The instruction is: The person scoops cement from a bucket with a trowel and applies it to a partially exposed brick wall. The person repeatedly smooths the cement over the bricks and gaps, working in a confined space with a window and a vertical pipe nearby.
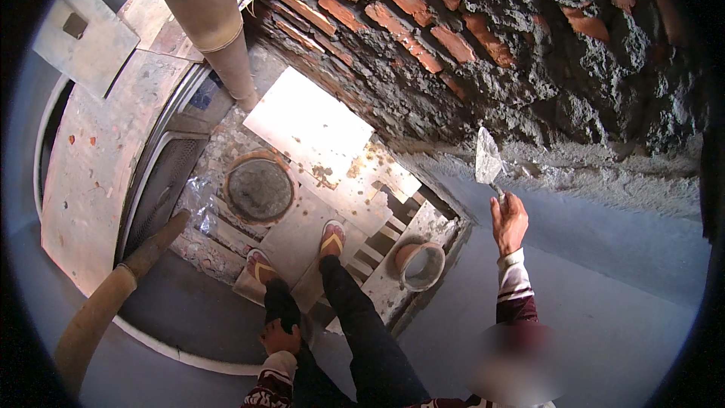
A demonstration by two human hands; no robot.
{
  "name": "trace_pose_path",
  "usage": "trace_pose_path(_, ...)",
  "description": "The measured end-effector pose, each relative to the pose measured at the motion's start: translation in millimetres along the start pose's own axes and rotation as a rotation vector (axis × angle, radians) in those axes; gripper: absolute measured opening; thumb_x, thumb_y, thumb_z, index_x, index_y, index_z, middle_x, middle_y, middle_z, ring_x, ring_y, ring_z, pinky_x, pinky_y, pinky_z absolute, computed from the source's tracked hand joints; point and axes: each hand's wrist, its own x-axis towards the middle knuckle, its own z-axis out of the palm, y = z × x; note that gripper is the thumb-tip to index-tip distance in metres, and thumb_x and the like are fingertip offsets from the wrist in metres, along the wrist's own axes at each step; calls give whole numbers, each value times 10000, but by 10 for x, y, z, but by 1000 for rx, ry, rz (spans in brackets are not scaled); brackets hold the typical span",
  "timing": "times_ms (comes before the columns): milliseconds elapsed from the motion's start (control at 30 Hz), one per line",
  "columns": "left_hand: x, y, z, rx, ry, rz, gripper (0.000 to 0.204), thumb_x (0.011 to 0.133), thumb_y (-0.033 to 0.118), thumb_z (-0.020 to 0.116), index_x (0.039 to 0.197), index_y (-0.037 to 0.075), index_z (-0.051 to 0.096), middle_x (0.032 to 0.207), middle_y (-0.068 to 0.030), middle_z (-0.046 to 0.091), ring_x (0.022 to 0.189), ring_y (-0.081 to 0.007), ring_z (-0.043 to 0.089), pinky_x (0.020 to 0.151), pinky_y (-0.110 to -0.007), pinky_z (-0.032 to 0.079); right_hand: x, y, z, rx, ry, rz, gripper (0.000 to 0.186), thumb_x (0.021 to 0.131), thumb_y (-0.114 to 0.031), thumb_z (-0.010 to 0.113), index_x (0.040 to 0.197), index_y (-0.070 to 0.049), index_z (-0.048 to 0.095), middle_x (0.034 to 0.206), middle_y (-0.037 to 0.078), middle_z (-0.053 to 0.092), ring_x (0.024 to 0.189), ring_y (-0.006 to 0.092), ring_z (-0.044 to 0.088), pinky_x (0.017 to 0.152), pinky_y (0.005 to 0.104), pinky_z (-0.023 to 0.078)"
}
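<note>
My right hand [510, 223] is closed round the handle of a pointing trowel [488, 157]. Its pale, mortar-smeared blade points away from me and lies against the lower edge of a brick wall [430, 19]. Wet grey mortar [566, 162] is spread in a rough band along that edge, right beside the blade. Lower down, my left hand [281, 338] rests on my dark-trousered left leg near the knee. Its fingers look stretched out, and nothing shows in them.
My sandalled feet stand on boards [302, 245] of a platform. Near them are a round basin [260, 187] of grey mortar and a small bucket [421, 266]. Bamboo poles [200, 7] rise at the left, by a curved board [102, 159]. Smooth grey wall [596, 287] lies right.
</note>
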Motion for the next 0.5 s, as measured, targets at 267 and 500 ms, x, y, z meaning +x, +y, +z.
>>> trace_pose_path(267,1,-3,-67,-3,29,42,624,823,442,579,1293,40,505,1323,-194,516,1253,-350,461,1086,-524,270,-188,-813,-479,671,-815,-18,262,822,-109,731,1045,13,668,845,47,662,743,85,570,631,257,458)
trace_pose_path(500,31,-67,-33,39,-14,19,645,830,456,565,1316,40,491,1331,-196,510,1276,-354,439,1086,-523,271,442,-538,-584,522,-377,355,308,950,-250,575,987,47,647,760,66,648,562,117,530,515,279,464)
